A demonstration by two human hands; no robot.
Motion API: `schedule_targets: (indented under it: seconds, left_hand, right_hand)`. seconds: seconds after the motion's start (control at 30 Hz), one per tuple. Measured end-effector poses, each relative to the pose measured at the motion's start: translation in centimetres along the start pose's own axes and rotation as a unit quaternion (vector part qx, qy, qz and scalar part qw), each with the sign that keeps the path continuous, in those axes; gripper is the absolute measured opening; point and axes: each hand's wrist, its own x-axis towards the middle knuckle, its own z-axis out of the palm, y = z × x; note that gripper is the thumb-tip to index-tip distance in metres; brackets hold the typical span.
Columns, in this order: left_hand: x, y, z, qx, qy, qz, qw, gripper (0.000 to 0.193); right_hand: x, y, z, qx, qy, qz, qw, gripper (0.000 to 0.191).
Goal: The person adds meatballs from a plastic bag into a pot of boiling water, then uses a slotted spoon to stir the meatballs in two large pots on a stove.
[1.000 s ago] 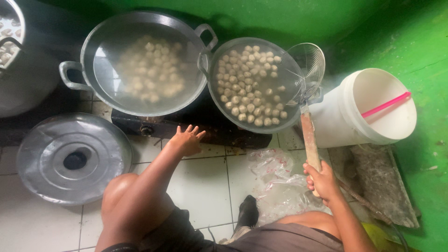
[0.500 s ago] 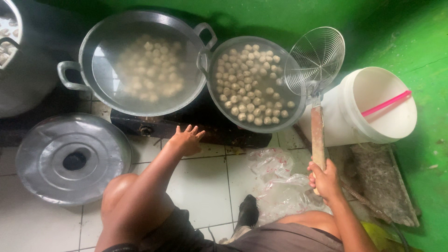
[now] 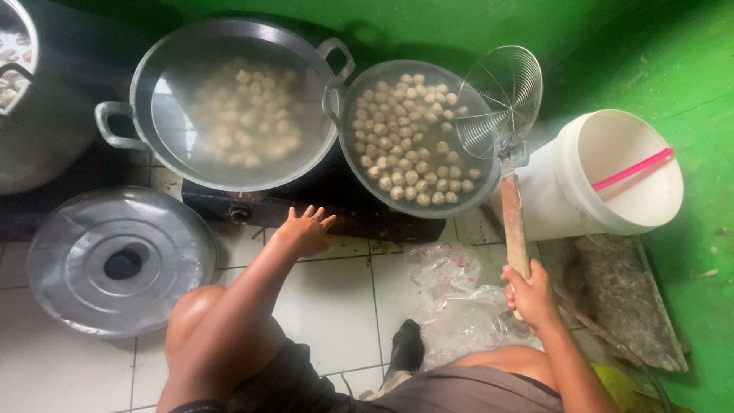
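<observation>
Fingers (image 3: 518, 284) of the right hand (image 3: 529, 294) are shown wrapped around the lower end of a wooden handle (image 3: 513, 222), by which a wire skimmer (image 3: 501, 99) is held tilted above the right rim of a metal basin (image 3: 359, 164) filled with pale meatballs (image 3: 409, 145). Fingers of the left hand (image 3: 306, 229) are spread open, holding nothing, just before the dark stove (image 3: 321, 195). More meatballs are seen under water in the wok (image 3: 229, 168) to the left. A round lid (image 3: 115, 260) lies on the tiled floor (image 3: 336, 298); a white bucket (image 3: 612, 183) stands at right. For clean work, the skimmer is best kept level and over the basin, so that drips are caught.
</observation>
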Motion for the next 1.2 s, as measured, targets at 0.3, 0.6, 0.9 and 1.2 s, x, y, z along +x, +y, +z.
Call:
schedule_targets:
  seconds: [0.3,0.6,0.9,1.2]
  left_hand:
    - [0.2,-0.3,0.4,0.000,0.013,0.004,1.000,0.086]
    - [-1.5,1.0,-1.8,-0.026,0.157,0.027,0.987,0.102]
    - [-2.4,1.5,-3.0,0.016,0.201,0.025,0.979,0.106]
    - [1.3,-0.2,1.5,-0.010,-0.012,0.005,1.000,0.077]
  right_hand:
    - [1.5,1.6,-0.6,-0.057,0.038,-0.007,0.998,0.023]
    - [1.1,1.8,-0.3,-0.032,-0.035,0.039,0.998,0.022]
    - [-0.7,0.2,0.0,0.021,-0.081,0.033,0.996,0.032]
    - [-1.0,-0.1,0.6,-0.018,-0.054,-0.006,0.998,0.023]
